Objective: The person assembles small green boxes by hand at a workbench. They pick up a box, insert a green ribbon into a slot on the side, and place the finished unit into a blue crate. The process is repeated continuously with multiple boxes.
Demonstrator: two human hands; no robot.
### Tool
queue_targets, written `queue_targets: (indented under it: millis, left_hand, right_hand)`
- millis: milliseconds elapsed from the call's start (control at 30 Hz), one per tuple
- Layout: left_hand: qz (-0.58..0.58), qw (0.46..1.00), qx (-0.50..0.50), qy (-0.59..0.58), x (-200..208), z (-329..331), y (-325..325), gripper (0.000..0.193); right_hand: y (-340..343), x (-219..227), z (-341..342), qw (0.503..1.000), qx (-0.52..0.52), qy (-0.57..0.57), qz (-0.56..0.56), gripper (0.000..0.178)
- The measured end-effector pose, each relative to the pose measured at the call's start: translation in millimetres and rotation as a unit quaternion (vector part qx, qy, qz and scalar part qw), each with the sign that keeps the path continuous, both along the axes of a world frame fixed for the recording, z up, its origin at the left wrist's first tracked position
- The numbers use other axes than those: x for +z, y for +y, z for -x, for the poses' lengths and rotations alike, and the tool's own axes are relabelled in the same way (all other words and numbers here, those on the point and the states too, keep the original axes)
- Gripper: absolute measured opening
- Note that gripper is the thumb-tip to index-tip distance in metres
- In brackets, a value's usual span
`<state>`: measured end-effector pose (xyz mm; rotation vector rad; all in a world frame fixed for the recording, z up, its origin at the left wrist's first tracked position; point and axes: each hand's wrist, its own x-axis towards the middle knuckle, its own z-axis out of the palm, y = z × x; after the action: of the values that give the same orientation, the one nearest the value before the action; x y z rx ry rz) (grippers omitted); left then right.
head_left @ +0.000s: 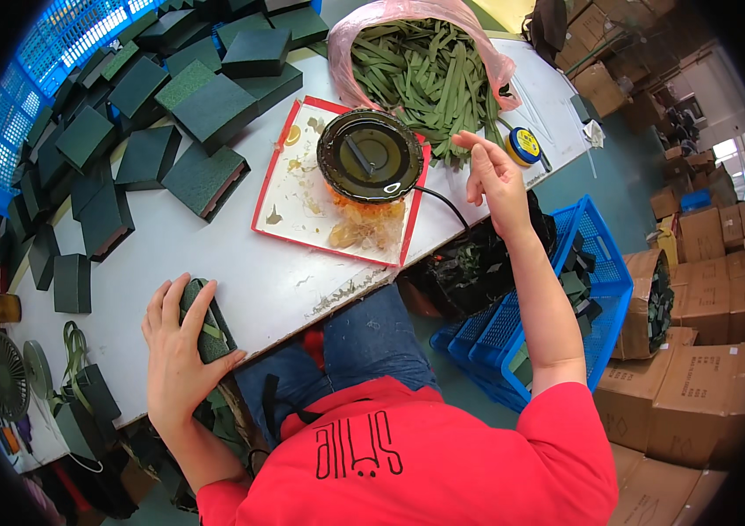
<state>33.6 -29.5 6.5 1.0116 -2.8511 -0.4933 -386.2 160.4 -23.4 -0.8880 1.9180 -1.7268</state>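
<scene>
My left hand [178,342] grips a small dark green box [214,332] at the near edge of the white table, fingers over its far side and thumb at the near corner. A short piece of lighter green ribbon shows on the box. My right hand [495,178] is raised at the table's right, beside a pile of green ribbon strips [421,66] in a pink plastic bag [344,61]. Its fingers are partly stretched, and I see nothing in them. Between the hands stands a round black pot [371,156] of dark brown liquid with a stick lying in it.
Under the pot lies a red-rimmed white tray [298,223] smeared with amber residue. Many dark green boxes [206,180] are heaped at the left. A round yellow-and-blue tin [522,146] sits at the right edge. Blue crates [596,232], cartons [710,307] and a fan [3,373] surround the table.
</scene>
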Motion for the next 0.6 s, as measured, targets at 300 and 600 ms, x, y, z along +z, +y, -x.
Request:
queue_targets:
  millis: [300, 600]
  left_hand:
    - [-0.002, 1.0, -0.002, 0.003, -0.5, -0.1, 0.0, 0.095]
    - [0.002, 1.0, -0.005, 0.003, -0.1, 0.3, 0.3, 0.096]
  right_hand:
    - [6.2, 3.6, 5.2, 0.995, 0.019, 0.017, 0.094, 0.039]
    - [6.1, 5.3, 10.3, 0.837, 0.135, 0.512, -0.137, 0.021]
